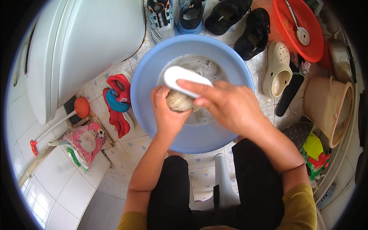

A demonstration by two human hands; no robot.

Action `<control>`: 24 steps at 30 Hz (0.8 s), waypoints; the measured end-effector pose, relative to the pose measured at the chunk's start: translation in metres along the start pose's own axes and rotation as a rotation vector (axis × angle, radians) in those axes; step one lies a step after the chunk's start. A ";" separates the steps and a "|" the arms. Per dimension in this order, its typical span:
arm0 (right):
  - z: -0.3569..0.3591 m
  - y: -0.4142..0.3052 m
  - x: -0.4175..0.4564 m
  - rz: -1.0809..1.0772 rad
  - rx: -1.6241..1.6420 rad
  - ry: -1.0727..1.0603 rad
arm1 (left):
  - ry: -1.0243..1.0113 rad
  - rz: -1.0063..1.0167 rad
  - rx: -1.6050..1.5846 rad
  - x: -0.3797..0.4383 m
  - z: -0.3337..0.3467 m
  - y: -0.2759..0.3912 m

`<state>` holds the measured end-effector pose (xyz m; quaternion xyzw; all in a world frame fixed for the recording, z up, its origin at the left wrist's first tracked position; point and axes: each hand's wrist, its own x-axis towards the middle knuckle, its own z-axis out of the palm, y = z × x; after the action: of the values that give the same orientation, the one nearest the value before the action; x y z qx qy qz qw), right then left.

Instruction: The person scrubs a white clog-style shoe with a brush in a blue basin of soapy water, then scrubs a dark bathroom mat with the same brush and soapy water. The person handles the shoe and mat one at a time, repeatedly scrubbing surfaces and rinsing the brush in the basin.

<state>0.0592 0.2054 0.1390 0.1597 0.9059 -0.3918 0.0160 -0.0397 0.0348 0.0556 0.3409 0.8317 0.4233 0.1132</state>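
A round blue plastic basin (192, 143) stands on the tiled floor before me, with cloudy, foamy water (211, 67) in it. Over the water, my left hand (169, 115) grips a wet beige rounded item (179, 101), which looks like the end of a shoe. My right hand (230, 103) is closed around a white-backed scrubbing brush (184, 79), its index finger stretched along the back. The brush lies across the top of the beige item and covers much of it. Its bristles are hidden.
Blue-and-grey sneakers (191, 17), black shoes (253, 33) and a cream clog (277, 69) ring the basin's far side. Red shoes (119, 118) and a plunger (82, 107) lie left, near a white appliance (97, 31). At right are a red basin (312, 31) holding a skimmer and a bucket (319, 106).
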 end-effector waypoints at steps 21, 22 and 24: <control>0.069 0.062 -0.015 0.772 1.177 -0.081 | -0.266 -0.147 0.051 0.058 0.019 -0.008; 0.069 0.059 -0.011 0.749 1.174 -0.053 | -0.175 -0.248 -0.098 0.052 0.024 -0.003; 0.069 0.059 -0.009 0.777 1.273 -0.066 | -0.094 -0.237 -0.250 0.034 0.021 -0.001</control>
<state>0.0788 0.1910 0.0513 0.4349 0.3811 -0.8114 0.0850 -0.0554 0.0708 0.0453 0.2431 0.8008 0.4907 0.2425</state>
